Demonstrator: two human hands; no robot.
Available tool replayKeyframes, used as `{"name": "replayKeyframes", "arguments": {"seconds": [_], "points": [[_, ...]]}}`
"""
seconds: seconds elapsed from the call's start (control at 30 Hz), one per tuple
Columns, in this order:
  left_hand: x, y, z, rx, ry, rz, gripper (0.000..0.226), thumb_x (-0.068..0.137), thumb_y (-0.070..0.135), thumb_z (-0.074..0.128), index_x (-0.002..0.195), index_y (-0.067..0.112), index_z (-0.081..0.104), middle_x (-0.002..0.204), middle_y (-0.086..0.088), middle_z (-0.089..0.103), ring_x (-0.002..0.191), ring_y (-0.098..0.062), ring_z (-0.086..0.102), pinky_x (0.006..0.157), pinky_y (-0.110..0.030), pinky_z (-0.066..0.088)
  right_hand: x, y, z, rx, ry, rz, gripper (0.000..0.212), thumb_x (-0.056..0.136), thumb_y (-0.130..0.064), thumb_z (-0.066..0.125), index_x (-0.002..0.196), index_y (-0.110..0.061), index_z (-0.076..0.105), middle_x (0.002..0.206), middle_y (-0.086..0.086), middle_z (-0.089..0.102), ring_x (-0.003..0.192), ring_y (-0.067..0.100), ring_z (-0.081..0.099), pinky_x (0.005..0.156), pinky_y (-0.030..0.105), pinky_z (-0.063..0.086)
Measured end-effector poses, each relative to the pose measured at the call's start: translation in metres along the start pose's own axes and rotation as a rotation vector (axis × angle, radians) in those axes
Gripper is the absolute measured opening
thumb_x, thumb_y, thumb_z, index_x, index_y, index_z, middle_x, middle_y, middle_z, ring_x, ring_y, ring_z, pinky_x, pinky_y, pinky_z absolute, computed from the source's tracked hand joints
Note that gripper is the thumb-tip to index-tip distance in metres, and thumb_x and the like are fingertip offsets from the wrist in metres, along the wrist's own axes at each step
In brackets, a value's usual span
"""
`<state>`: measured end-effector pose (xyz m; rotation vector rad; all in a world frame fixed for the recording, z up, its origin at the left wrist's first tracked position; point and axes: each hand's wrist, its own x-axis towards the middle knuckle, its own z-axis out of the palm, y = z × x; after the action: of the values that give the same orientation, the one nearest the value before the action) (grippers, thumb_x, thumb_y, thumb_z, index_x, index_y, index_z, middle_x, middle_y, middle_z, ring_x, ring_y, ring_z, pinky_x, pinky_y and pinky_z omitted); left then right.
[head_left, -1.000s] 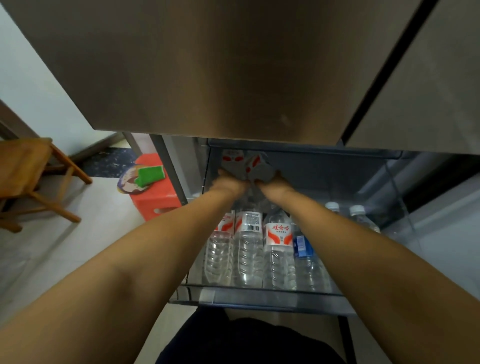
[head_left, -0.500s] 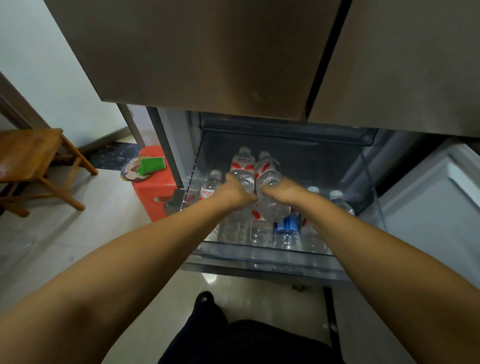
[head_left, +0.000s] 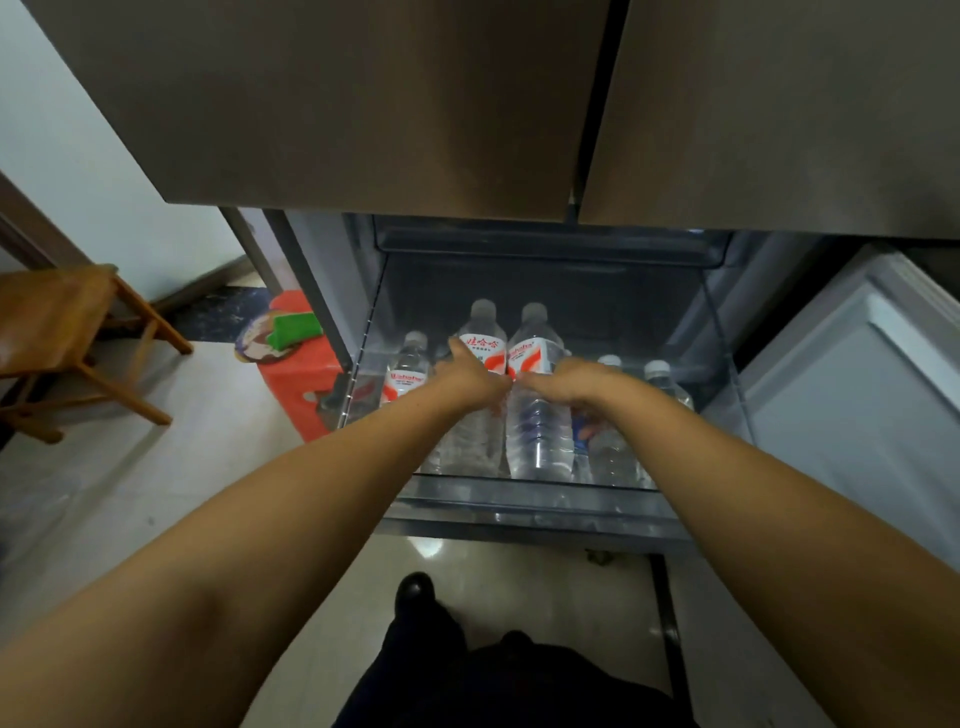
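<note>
Two bottles, both upright in the drawer (head_left: 519, 501): left hand (head_left: 467, 379) wraps the left bottle (head_left: 483, 345), right hand (head_left: 571, 382) wraps the right bottle (head_left: 537, 441), probably to pack them in tight.

Clear glossy plastic bottles (head_left: 537, 415) in a transparent drawer (head_left: 519, 499), brushed matt metal doors (head_left: 363, 104), wooden stool (head_left: 57, 322).
</note>
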<state>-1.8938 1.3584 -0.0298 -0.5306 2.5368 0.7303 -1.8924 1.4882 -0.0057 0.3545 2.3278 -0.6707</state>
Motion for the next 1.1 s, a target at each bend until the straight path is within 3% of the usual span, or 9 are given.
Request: {"name": "replayKeyframes", "arguments": {"seconds": [0.17, 0.23, 0.5, 0.57, 0.67, 0.83, 0.9, 1.03, 1.1], "points": [[0.007, 0.006, 0.006, 0.041, 0.026, -0.031, 0.110, 0.082, 0.056, 0.061, 0.151, 0.017, -0.017, 0.153, -0.024, 0.022, 0.136, -0.039, 0.036, 0.109, -0.048, 0.035, 0.029, -0.012, 0.026, 0.212, 0.215, 0.050, 0.085, 0.080, -0.063, 0.058, 0.141, -0.007, 0.036, 0.134, 0.013, 0.054, 0.110, 0.031, 0.061, 0.090, 0.037, 0.051], [0.010, 0.002, 0.004, 0.022, 0.019, -0.004, 0.111, 0.080, 0.055, 0.063, 0.151, 0.019, -0.015, 0.152, -0.022, 0.025, 0.133, -0.039, 0.041, 0.106, -0.047, 0.040, 0.038, -0.009, 0.028, 0.250, 0.214, 0.046, 0.092, 0.077, -0.064, 0.060, 0.142, -0.006, 0.032, 0.134, 0.014, 0.053, 0.110, 0.032, 0.060, 0.094, 0.040, 0.051], [0.010, -0.008, -0.011, -0.208, -0.072, 0.121, 0.106, 0.078, 0.044, 0.071, 0.151, 0.014, 0.000, 0.142, -0.014, 0.042, 0.126, -0.032, 0.048, 0.103, -0.043, 0.045, 0.023, -0.004, 0.016, 0.396, 0.165, -0.061, 0.055, 0.092, -0.048, 0.053, 0.134, -0.011, 0.051, 0.127, 0.010, 0.060, 0.109, 0.027, 0.061, 0.080, 0.031, 0.048], [0.007, -0.009, -0.016, -0.283, -0.110, 0.143, 0.102, 0.078, 0.040, 0.072, 0.151, 0.011, 0.007, 0.140, -0.013, 0.043, 0.125, -0.030, 0.048, 0.104, -0.043, 0.044, 0.016, -0.001, 0.012, 0.504, 0.113, -0.047, 0.053, 0.092, -0.050, 0.052, 0.129, -0.012, 0.053, 0.116, 0.011, 0.064, 0.097, 0.027, 0.064, 0.078, 0.036, 0.055], [-0.001, -0.012, -0.028, -0.421, -0.161, 0.189, 0.082, 0.078, 0.035, 0.072, 0.142, 0.010, 0.027, 0.126, -0.006, 0.045, 0.118, -0.025, 0.051, 0.101, -0.043, 0.047, -0.003, 0.007, 0.006, 0.722, 0.012, -0.026, 0.049, 0.092, -0.049, 0.055, 0.121, -0.009, 0.055, 0.084, 0.007, 0.066, 0.070, 0.021, 0.065, 0.052, 0.028, 0.055], [-0.020, -0.011, -0.053, -0.781, -0.472, 0.134, 0.053, 0.082, 0.033, 0.062, 0.126, 0.005, 0.052, 0.099, -0.012, 0.068, 0.083, -0.026, 0.069, 0.077, -0.037, 0.056, -0.028, 0.011, -0.012, 1.090, -0.132, -0.103, 0.046, 0.091, -0.048, 0.057, 0.115, -0.009, 0.063, 0.082, 0.011, 0.074, 0.071, 0.025, 0.072, 0.068, 0.039, 0.060], [-0.027, -0.009, -0.057, -0.885, -0.556, 0.147, 0.042, 0.087, 0.034, 0.056, 0.119, 0.007, 0.057, 0.089, -0.010, 0.070, 0.074, -0.023, 0.069, 0.070, -0.033, 0.055, -0.039, 0.013, -0.015, 1.234, -0.162, -0.092, 0.055, 0.084, -0.049, 0.066, 0.121, -0.009, 0.060, 0.094, 0.017, 0.074, 0.082, 0.030, 0.073, 0.076, 0.045, 0.058], [-0.049, -0.003, -0.064, -1.030, -0.694, 0.153, 0.039, 0.087, 0.042, 0.058, 0.106, 0.009, 0.062, 0.083, -0.010, 0.069, 0.069, -0.023, 0.068, 0.069, -0.035, 0.055, -0.069, 0.023, -0.016, 1.412, -0.166, -0.147, 0.048, 0.088, -0.045, 0.060, 0.113, -0.004, 0.060, 0.074, 0.018, 0.072, 0.063, 0.028, 0.072, 0.061, 0.038, 0.058], [-0.058, 0.001, -0.067, -1.070, -0.768, 0.154, 0.041, 0.086, 0.045, 0.059, 0.108, 0.010, 0.062, 0.083, -0.009, 0.069, 0.069, -0.022, 0.068, 0.069, -0.034, 0.057, -0.082, 0.026, -0.013, 1.512, -0.167, -0.184, 0.055, 0.088, -0.049, 0.060, 0.118, -0.003, 0.058, 0.081, 0.019, 0.072, 0.070, 0.029, 0.073, 0.066, 0.040, 0.059]]}}
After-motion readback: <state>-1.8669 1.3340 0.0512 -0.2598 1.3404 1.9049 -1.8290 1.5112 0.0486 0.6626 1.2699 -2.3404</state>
